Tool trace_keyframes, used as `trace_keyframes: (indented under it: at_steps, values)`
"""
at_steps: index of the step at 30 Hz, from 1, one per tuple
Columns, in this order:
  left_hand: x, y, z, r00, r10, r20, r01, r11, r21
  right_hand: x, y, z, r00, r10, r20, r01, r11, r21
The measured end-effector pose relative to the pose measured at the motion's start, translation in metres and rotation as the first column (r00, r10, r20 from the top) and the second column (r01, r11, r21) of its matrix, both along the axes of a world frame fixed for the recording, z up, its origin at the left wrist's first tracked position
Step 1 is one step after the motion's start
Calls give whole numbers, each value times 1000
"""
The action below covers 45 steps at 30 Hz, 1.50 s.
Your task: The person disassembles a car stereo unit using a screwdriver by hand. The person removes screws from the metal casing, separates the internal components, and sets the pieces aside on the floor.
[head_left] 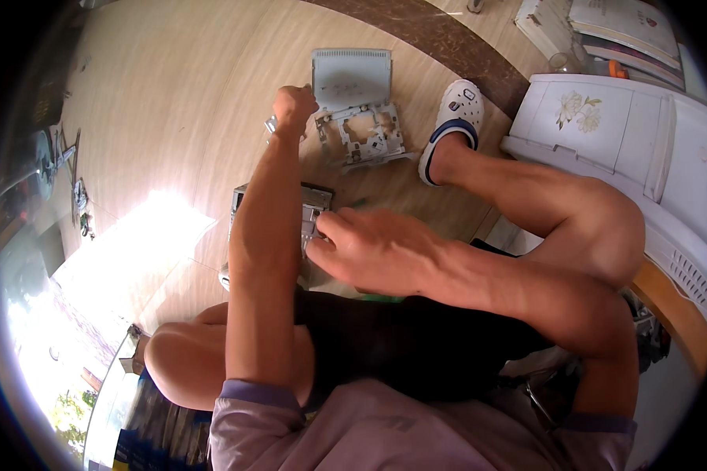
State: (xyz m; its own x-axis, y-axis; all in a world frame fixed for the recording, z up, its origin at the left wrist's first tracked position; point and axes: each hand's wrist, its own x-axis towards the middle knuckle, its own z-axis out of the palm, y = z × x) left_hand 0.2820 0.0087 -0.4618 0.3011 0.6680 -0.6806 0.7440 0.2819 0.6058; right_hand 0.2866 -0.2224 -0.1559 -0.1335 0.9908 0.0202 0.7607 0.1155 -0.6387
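My left hand [294, 107] is stretched far forward with its fingers curled, beside a flat grey panel [352, 78] with a vented far edge. What it holds, if anything, is hidden; a small metallic piece [272, 124] shows at its wrist. Just beyond my lap, my right hand [369, 250] is closed, its fingertips against an opened metal-framed device [316, 194]. Whatever is pinched there cannot be made out. My left forearm covers much of that device. A metal chassis frame [381, 133] with a large cut-out lies just this side of the grey panel.
My foot in a white clog [457, 118] rests right of the frame. At the right stands a white cabinet [589, 118] with a flower print, stacked books [628, 31] beyond it. Loose parts [80, 196] lie at the far left of the wood-patterned floor [173, 94].
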Motion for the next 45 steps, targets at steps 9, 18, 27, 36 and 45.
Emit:
trace_keyframes:
  at_steps: [9,18,27,36,45]
  values:
    - [-104,2,156,932,-341,126,221,808,547,7,2,-9,966,240,99,-239,971,-17]
    - [-202,-171,200,886,-462,38,336,696,635,-11,4,9,991,128,33,-122,982,-144]
    - [-209,-179,161,875,-484,-24,393,679,621,-27,13,7,968,194,158,-190,981,-38]
    - [-209,-184,155,872,-485,-60,408,655,637,-34,1,3,960,224,170,-242,965,97]
    - [-211,-181,127,874,-475,-100,421,640,643,-32,3,1,954,242,175,-262,959,104]
